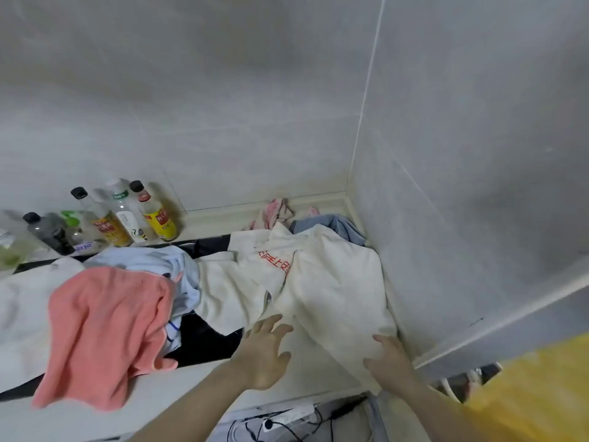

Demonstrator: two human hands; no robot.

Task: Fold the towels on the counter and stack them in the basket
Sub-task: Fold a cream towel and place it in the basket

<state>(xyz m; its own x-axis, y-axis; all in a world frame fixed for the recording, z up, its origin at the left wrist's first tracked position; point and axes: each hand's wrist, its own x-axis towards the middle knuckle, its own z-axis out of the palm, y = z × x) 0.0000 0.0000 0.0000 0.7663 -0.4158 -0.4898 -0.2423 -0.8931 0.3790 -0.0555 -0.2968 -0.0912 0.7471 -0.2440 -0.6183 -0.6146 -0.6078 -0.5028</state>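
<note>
Left hand (263, 354): fingers spread, hovering at white towel's (331, 291) edge.
Right hand (390, 358): lying on the towel; finger position cannot be told.
Counter (178, 387): pink towel (105, 333) draped left.

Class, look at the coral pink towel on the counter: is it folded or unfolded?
Unfolded. The pink towel lies crumpled, draped over the counter's front edge, with no neat folds.

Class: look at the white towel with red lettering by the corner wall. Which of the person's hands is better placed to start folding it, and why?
Probably the right hand: it already rests on the near end of the white towel. The left hand, fingers spread, is beside its edge over the counter.
</note>
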